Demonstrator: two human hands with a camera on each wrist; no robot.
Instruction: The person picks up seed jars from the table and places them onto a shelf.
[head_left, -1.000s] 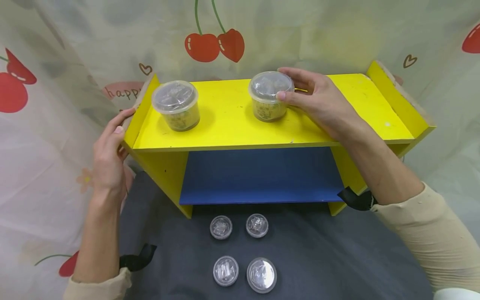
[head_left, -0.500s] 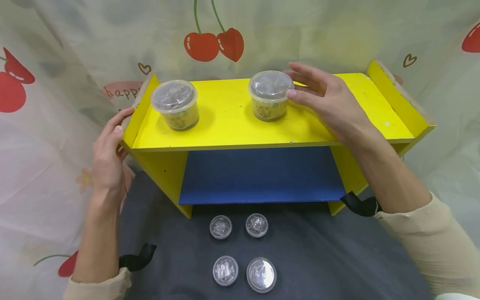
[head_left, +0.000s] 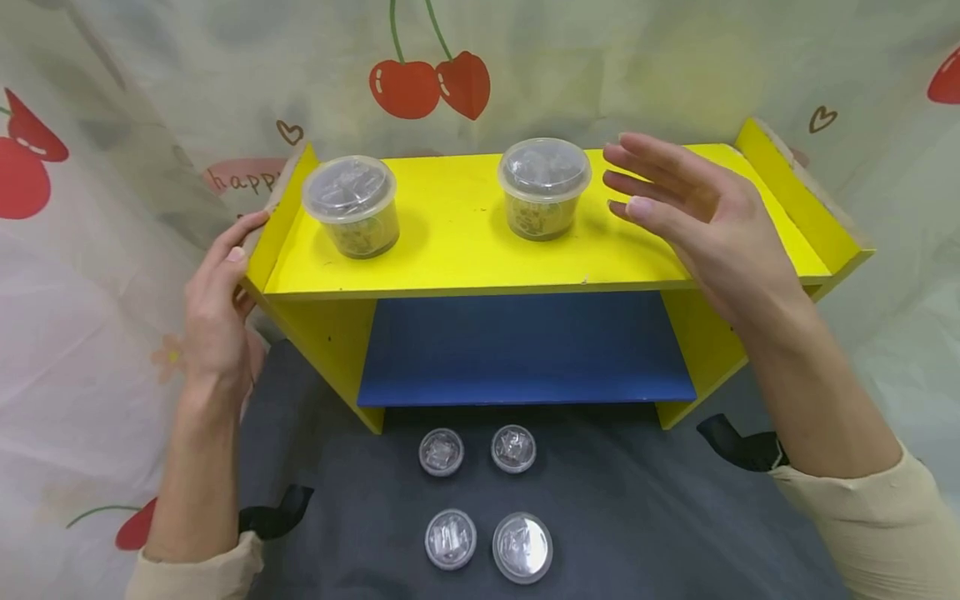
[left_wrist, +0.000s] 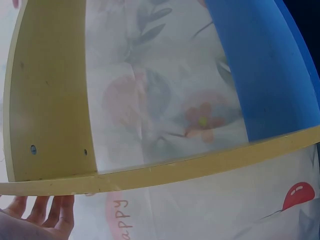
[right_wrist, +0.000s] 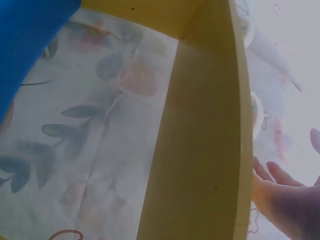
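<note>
My right hand (head_left: 712, 217) is raised over the right part of the yellow top shelf, its fingers apart and holding nothing. Just left of its fingertips stands a round lidded plastic tub (head_left: 543, 190) with a clear lid. A second lidded tub (head_left: 352, 207) sits upright near the shelf's left end. My left hand (head_left: 217, 308) rests against the outer side of the left panel (head_left: 281, 221) of the yellow and blue shelf unit. In the left wrist view its fingertips (left_wrist: 65, 207) touch that panel from outside.
Several smaller round lidded containers stand on the dark cloth (head_left: 645, 517) before the unit, among them one with a shiny lid (head_left: 522, 547). A blue lower board (head_left: 525, 350) spans the unit. Behind hangs a cherry-printed curtain (head_left: 600, 67).
My right hand has let go of the right tub and drawn back to the right, its fingers spreading. Both tubs and my left hand have stayed in place.
</note>
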